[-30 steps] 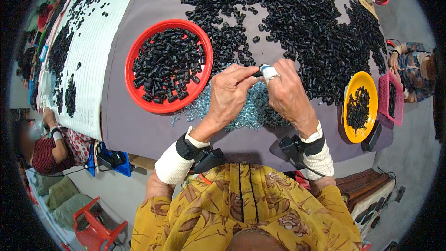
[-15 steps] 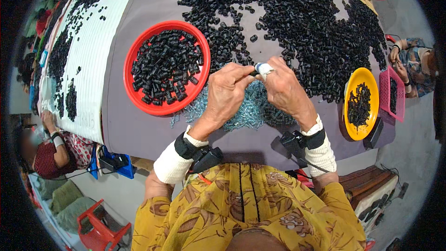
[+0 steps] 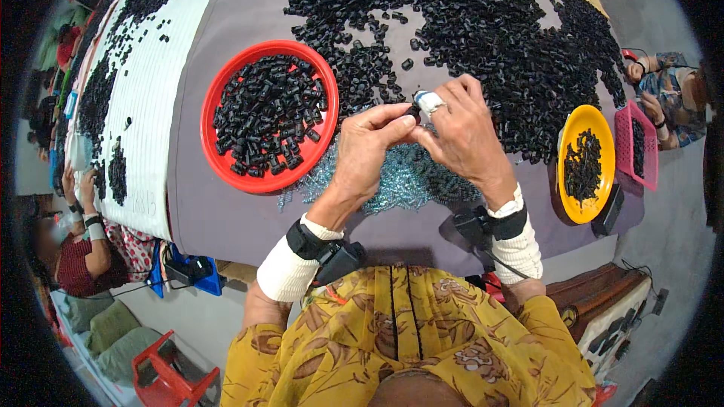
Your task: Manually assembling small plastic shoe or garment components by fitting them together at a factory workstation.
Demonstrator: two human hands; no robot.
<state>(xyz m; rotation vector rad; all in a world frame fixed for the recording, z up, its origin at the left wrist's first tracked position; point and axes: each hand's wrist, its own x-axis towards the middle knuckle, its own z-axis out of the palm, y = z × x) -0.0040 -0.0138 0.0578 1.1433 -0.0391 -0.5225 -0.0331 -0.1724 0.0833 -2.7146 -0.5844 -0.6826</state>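
Left hand [image 3: 371, 152] and right hand [image 3: 464, 134] pinch one small black piece [image 3: 412, 111] together above blue springs [image 3: 392, 181], beside the red tray [image 3: 219, 152].

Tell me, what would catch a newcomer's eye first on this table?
Most striking is the huge heap of small black pieces spread across the far side of the grey table. Left of centre sits a red round tray filled with the same pieces. Just before the heap, the left hand and right hand meet, pinching one black piece over a pile of bluish bits.
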